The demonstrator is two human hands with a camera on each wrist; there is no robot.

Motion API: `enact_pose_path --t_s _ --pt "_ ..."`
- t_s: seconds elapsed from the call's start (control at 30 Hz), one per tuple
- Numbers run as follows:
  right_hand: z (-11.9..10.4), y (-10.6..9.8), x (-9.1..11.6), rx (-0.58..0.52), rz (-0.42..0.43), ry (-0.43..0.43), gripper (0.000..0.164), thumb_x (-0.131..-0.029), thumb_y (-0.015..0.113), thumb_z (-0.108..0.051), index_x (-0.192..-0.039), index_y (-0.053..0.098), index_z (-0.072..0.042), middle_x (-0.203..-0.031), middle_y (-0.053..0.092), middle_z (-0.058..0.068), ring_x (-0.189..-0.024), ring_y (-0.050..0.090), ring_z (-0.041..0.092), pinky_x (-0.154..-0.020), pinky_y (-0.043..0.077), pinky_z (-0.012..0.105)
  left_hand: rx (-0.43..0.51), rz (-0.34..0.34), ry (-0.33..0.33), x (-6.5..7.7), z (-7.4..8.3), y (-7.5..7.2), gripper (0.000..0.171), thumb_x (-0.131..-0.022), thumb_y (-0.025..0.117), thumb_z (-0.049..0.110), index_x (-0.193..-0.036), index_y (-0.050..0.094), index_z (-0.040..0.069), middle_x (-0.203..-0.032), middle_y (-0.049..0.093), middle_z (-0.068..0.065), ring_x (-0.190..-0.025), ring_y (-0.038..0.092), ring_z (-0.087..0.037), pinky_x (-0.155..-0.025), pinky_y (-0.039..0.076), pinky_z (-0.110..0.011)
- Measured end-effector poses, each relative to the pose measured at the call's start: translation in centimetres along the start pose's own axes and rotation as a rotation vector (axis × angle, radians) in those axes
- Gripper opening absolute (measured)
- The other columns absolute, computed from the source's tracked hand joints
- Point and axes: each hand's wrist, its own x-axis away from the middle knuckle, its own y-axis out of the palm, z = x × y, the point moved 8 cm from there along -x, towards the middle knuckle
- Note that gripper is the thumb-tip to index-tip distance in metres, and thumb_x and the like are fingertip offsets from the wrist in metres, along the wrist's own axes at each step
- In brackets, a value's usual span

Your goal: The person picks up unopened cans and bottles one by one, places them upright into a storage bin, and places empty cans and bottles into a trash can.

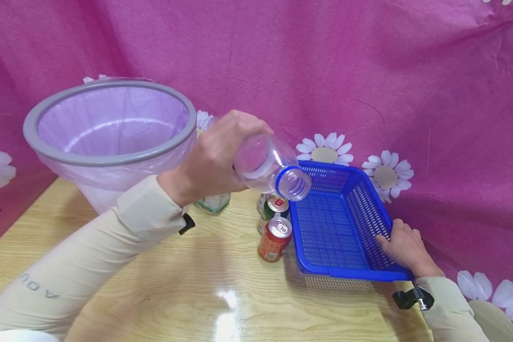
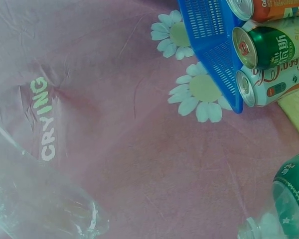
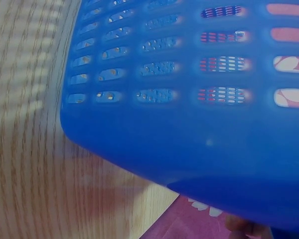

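Note:
My left hand [image 1: 222, 154] grips a clear plastic bottle [image 1: 258, 159], raised above the table and tilted with its uncapped mouth and blue neck ring pointing right. Part of the same bottle [image 2: 45, 199] fills the lower left of the left wrist view. At the right, my right hand [image 1: 410, 247] holds the rim of a blue plastic basket [image 1: 329, 228], thumb on the inner side. The basket's slotted wall [image 3: 164, 134] takes up most of the right wrist view. Nothing lies inside the basket in the head view.
Left of the basket stand a red can [image 1: 275, 240], a green-topped can [image 1: 278, 205] and a whitish can [image 2: 274, 82]. A green-labelled bottle [image 2: 294, 194] is partly hidden behind my left arm. A grey-rimmed bin [image 1: 111, 160] with a clear liner stands at left.

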Motion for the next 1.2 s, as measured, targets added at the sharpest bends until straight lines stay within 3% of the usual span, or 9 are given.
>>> enact_pose_path --t_s 0.63,1.0,1.2 --pt "-0.2 0.0 0.1 -0.008 -0.008 -0.007 0.058 -0.093 0.055 -0.034 -0.115 0.038 0.016 -0.099 0.051 0.034 -0.09 0.045 0.047 -0.08 0.037 0.055 -0.009 0.032 0.107 -1.5 0.8 -1.4 0.047 -0.075 0.081 0.015 -0.109 0.054 -0.005 -0.102 0.065 -0.017 -0.098 0.062 -0.028 -0.095 0.054 -0.031" --pt "-0.2 -0.3 0.1 0.002 0.022 -0.026 0.055 -0.092 0.056 -0.033 -0.11 0.04 0.017 -0.096 0.052 0.035 -0.088 0.047 0.049 -0.081 0.036 0.056 -0.036 0.024 0.078 -1.4 0.2 -2.3 0.053 -0.071 0.085 0.018 -0.109 0.056 -0.004 -0.101 0.066 -0.016 -0.096 0.062 -0.029 -0.094 0.056 -0.037" --pt "-0.2 -0.3 0.1 0.006 0.017 -0.023 0.056 -0.092 0.055 -0.034 -0.111 0.039 0.016 -0.097 0.051 0.035 -0.088 0.047 0.048 -0.08 0.036 0.055 -0.051 0.014 0.064 -1.6 0.0 -2.7 0.05 -0.069 0.084 0.012 -0.109 0.057 -0.004 -0.102 0.066 -0.017 -0.096 0.062 -0.03 -0.094 0.056 -0.037"
